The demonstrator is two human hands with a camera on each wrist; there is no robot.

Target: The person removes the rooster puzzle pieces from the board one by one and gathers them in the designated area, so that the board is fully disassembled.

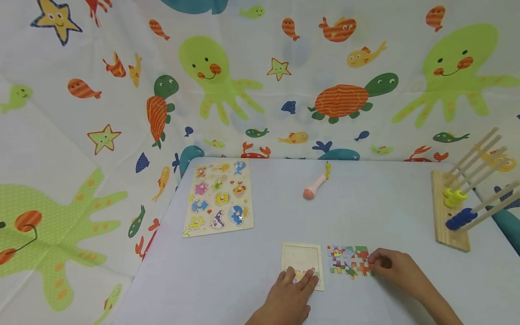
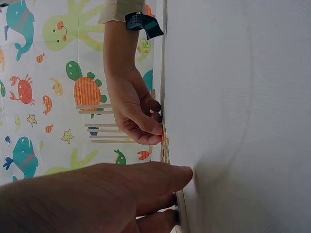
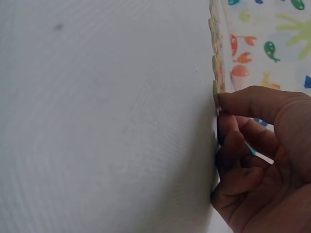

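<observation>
A shallow wooden puzzle tray (image 1: 302, 252) lies on the table, with several jigsaw pieces along its near edge. My left hand (image 1: 289, 295) rests over that near edge, its fingers spread on the pieces and frame. Just right of the tray, a block of colourful loose jigsaw pieces (image 1: 348, 261) lies in two rows. At its right end, my right hand (image 1: 392, 267) pinches a puzzle piece (image 3: 216, 91) between thumb and forefinger, low against the table. In the right wrist view the other fingers curl beneath; most of that piece is hidden.
A wooden peg board of sea animals (image 1: 218, 198) lies at the back left. A pink microphone-shaped toy (image 1: 314, 187) with a yellow cord lies at the back middle. On the right stands a wooden rod stacker (image 1: 444, 212) with yellow and blue pieces. A sea-print cloth (image 1: 252, 90) hangs behind.
</observation>
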